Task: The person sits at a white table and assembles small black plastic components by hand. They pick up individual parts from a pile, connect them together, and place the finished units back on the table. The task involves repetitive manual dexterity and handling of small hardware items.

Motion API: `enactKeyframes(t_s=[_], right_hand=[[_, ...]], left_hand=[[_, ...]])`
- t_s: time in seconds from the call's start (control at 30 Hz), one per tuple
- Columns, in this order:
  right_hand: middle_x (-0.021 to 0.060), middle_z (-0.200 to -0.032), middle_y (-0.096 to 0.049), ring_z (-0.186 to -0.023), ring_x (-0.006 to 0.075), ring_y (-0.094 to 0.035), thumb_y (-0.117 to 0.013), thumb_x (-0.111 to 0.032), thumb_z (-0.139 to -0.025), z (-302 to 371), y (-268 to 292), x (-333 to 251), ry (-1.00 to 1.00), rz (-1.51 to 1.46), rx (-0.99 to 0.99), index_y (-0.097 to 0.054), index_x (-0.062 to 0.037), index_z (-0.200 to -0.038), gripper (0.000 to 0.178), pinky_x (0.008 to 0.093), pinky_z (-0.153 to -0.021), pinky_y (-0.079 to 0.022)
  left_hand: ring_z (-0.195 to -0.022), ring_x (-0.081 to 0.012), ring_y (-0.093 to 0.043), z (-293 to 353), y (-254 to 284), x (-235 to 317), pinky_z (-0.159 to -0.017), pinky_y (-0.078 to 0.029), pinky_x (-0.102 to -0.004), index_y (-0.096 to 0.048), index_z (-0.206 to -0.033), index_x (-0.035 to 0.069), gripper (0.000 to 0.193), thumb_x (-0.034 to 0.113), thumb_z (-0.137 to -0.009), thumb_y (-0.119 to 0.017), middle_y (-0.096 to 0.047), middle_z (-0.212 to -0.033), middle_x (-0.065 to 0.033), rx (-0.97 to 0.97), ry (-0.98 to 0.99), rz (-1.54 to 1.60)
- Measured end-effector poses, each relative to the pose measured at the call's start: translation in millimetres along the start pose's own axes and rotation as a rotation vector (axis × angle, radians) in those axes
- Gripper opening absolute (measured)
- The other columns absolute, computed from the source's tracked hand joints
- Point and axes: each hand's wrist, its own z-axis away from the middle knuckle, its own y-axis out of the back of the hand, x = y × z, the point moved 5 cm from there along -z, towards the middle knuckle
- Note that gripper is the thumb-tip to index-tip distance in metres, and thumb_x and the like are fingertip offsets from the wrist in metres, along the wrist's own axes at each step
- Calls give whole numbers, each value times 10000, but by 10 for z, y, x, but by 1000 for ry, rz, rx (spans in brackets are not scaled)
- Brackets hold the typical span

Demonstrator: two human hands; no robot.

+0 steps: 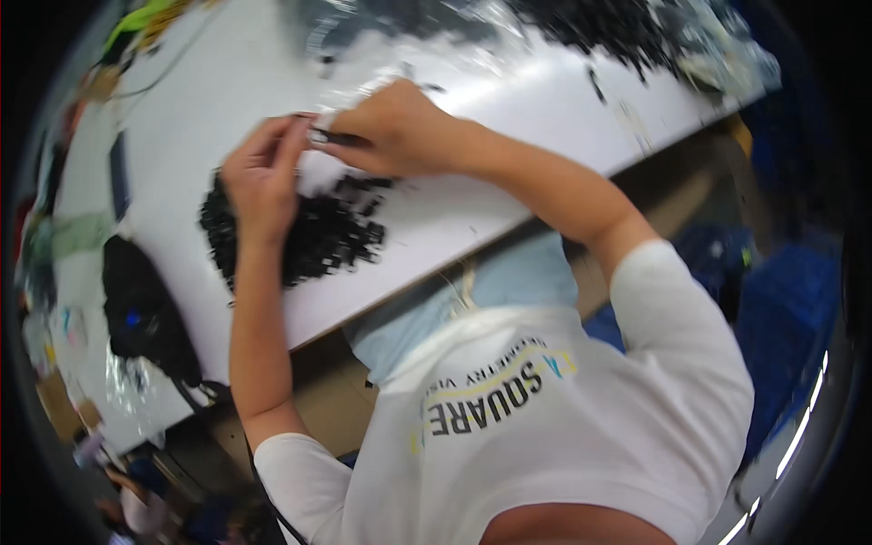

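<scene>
While white table [472, 204] bears black pile [331, 232], blue fabric [788, 318] nearby, left hand [266, 163], right hand [400, 127] pinch black piece [347, 139].

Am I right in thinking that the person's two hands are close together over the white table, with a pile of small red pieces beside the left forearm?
Not quite: the head view shows that the pile of small pieces beside the left forearm is black, not red. The left hand and right hand are indeed close together over the white table.
</scene>
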Motion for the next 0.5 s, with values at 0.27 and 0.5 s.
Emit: enactKeyframes(t_s=[0.27, 0.5], right_hand=[[101, -558, -525, -488, 280, -523, -683, -102, -789, 24, 34, -125, -37, -120, -37, -584, -37, -773, 119, 381, -471, -391], [96, -576, -559, -483, 229, -561, -660, -80, -820, 31, 47, -145, -99, -187, -20, -601, -4, -829, 97, 329, -471, -413]], left_hand=[[-756, -84, -607, -85, -48, 26, -652, -501, -219, -667, -961, -3, 163, 97, -834, -683, -672, -852, -60, -196, -29, 34], [-630, -76, -602, -24, -9, 23, -567, -480, -220, -656, -886, 3, 137, 123, -825, -679, -672, -741, -49, -77, -188, -154]])
